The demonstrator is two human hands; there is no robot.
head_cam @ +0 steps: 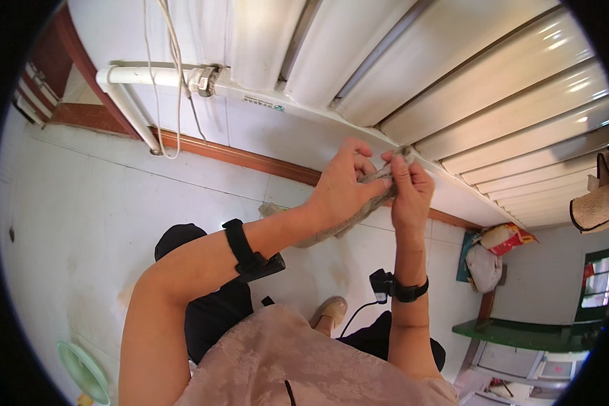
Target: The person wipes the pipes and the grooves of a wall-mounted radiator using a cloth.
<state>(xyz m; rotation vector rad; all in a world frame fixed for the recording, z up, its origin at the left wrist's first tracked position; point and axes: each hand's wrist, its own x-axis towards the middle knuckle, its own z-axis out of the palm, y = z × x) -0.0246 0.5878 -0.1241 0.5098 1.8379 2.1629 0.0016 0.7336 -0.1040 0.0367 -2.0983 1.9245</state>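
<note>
A grey-brown cloth rag (pixel 358 218) is stretched between my two hands, in front of the lower edge of a white panel radiator (pixel 350 119). My left hand (pixel 345 188) grips the middle of the rag between thumb and fingers, and the rest of it hangs down behind the forearm. My right hand (pixel 411 190) pinches the rag near its upper end, close to the radiator's bottom rail. Both forearms wear black straps with small black devices.
A white pipe (pixel 147 75) joins the radiator at the left, with thin cables (pixel 178 101) hanging over it. A pale green basin (pixel 83 373) is at lower left. Bags (pixel 484 266) lean by the far wall, near a green ledge (pixel 522 335).
</note>
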